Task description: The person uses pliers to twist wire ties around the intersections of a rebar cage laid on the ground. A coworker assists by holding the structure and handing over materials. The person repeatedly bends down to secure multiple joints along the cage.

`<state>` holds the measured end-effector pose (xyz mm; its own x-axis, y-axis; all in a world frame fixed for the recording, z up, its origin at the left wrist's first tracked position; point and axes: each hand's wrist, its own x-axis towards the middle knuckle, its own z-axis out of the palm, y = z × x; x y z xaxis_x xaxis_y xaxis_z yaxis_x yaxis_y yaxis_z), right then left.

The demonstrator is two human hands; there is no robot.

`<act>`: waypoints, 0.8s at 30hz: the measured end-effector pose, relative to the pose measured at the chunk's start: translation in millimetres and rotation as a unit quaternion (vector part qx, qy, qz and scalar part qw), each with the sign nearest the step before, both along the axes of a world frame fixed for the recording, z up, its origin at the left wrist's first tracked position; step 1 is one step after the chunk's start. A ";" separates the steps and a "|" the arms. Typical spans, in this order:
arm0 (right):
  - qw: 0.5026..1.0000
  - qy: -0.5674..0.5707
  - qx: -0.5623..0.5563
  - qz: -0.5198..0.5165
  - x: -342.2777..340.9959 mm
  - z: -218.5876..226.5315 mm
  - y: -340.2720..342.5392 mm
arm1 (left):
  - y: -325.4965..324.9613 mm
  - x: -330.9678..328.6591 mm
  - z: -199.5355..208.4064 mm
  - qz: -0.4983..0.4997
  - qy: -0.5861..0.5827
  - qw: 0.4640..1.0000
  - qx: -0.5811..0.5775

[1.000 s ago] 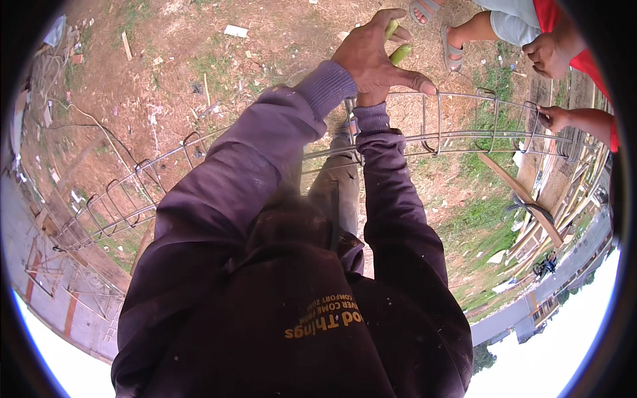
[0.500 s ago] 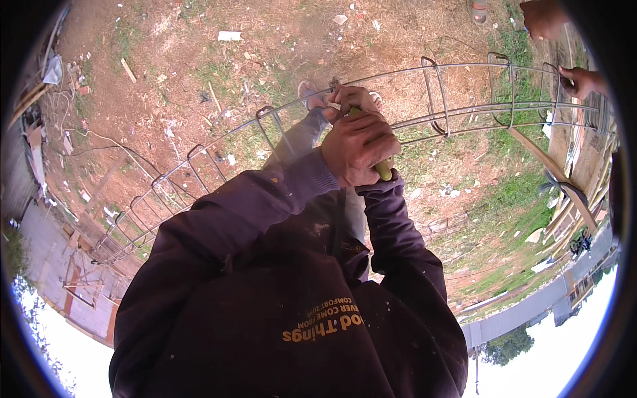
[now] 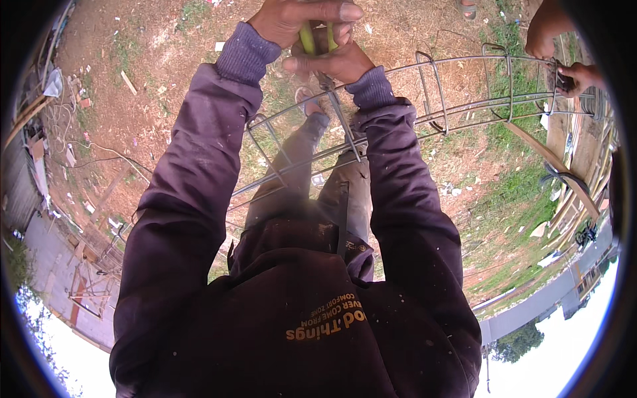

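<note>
A pair of pincers (image 3: 308, 41) with yellow-green handles is held at the top centre, its jaws pointing down at the rebar cage (image 3: 434, 126). My left hand (image 3: 285, 21) is closed about the upper part of the handles. Lower down, my right hand (image 3: 342, 63) is also closed on them, its thumb pointing left. The handles are spread apart. The jaws meet the cage beside a rectangular stirrup (image 3: 345, 126); any wire there is too small to make out. Long bars of the cage run beneath my right forearm.
At the right end of the cage are a co-worker's two hands (image 3: 576, 79), one grasping something dark. Beyond lie wooden planks (image 3: 554, 159). My sandalled foot (image 3: 306, 99) stands on littered dirt and grass below the cage. Loose wire (image 3: 113, 149) lies at the left.
My hands, overlapped on the pincers at the cage before, have moved up and left with the handles spread. The cage's near bars have shifted, and the co-worker's upper hand has come down to its end.
</note>
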<state>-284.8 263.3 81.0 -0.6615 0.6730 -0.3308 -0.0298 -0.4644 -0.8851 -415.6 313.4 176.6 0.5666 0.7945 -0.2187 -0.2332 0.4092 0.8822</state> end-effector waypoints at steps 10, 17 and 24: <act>0.849 -0.184 0.159 -0.469 -51.5 -13.7 -79.2 | -120.1 90.0 -22.7 0.386 0.266 0.823 0.322; 0.970 -0.059 0.125 -0.200 -21.3 9.4 -27.1 | -43.5 3.3 -31.7 0.295 -0.028 0.953 -0.064; 0.912 -0.198 0.245 -0.261 -47.7 -2.1 -28.3 | -44.7 33.5 -43.3 0.463 0.086 0.880 0.067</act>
<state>-332.5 234.9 78.9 -0.1031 0.9935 -0.0487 0.2345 -0.0233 -0.9718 -382.1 268.8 133.3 -0.3685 0.9234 -0.1071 -0.2708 0.0036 0.9626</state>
